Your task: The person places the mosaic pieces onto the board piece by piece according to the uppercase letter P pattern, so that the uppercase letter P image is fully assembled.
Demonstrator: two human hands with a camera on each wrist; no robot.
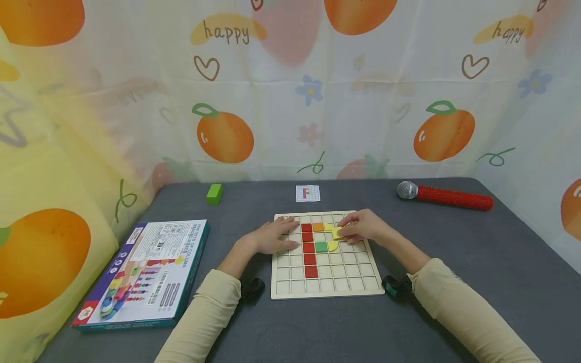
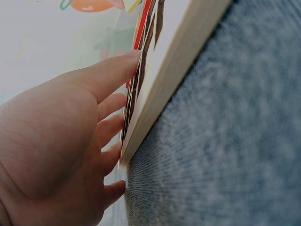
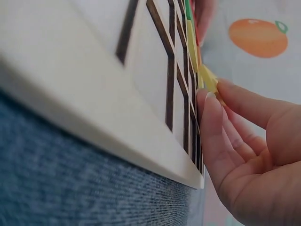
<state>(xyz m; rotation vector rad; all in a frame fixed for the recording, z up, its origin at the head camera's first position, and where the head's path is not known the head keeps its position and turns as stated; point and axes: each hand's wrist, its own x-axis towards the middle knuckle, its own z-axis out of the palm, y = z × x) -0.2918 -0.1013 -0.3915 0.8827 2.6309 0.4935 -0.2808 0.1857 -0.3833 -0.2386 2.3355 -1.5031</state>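
A pale wooden grid board [image 1: 327, 292] lies on the dark table with a column of red squares [image 1: 309, 247] on it. To the right of that column are an orange square [image 1: 318, 227], a green square [image 1: 321, 247] and a yellow rounded piece [image 1: 333, 246], plus another yellow piece [image 1: 328, 227] in the upper row. My left hand [image 1: 273, 236] rests on the board's left edge with its fingers spread. Between thumb and fingers, my right hand [image 1: 363, 226] pinches a yellow piece [image 3: 208, 79], tilted up over the board's upper right part.
Behind the board lies a small pattern card [image 1: 307, 193]. A green block [image 1: 215, 193] stands at the back left, and a red microphone [image 1: 454, 196] lies at the back right. A flat game box [image 1: 150, 272] occupies the left side of the table [image 1: 327, 333].
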